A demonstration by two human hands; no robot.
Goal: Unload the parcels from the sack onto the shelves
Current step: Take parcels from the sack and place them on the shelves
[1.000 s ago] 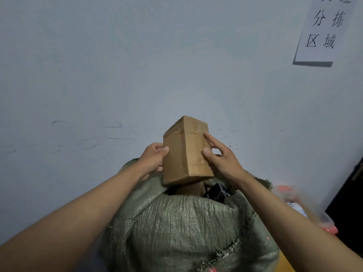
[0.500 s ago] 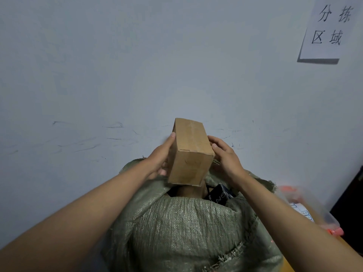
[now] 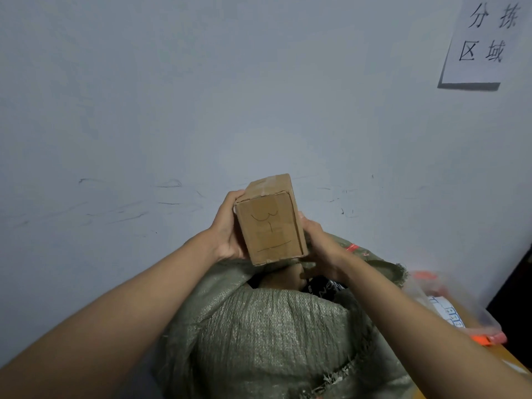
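A small brown cardboard parcel [image 3: 270,223] is held above the open mouth of a green woven sack [image 3: 276,335]. Handwritten marks show on the parcel face turned toward me. My left hand [image 3: 227,231] grips the parcel's left side, with fingers curled over its top edge. My right hand [image 3: 319,249] holds its right side and lower corner from behind. Inside the sack's mouth, a brown parcel [image 3: 280,280] and a dark package [image 3: 322,289] show partly. No shelves are in view.
A pale wall [image 3: 201,96] rises close behind the sack, with a paper sign [image 3: 483,44] at the upper right. A clear plastic bin with orange clips [image 3: 460,309] sits to the right on a wooden surface. A dark object stands at the far right edge.
The parcel has been rotated in both hands, so the face with the handwritten marks now points at me. My left hand slid up to the parcel's top edge.
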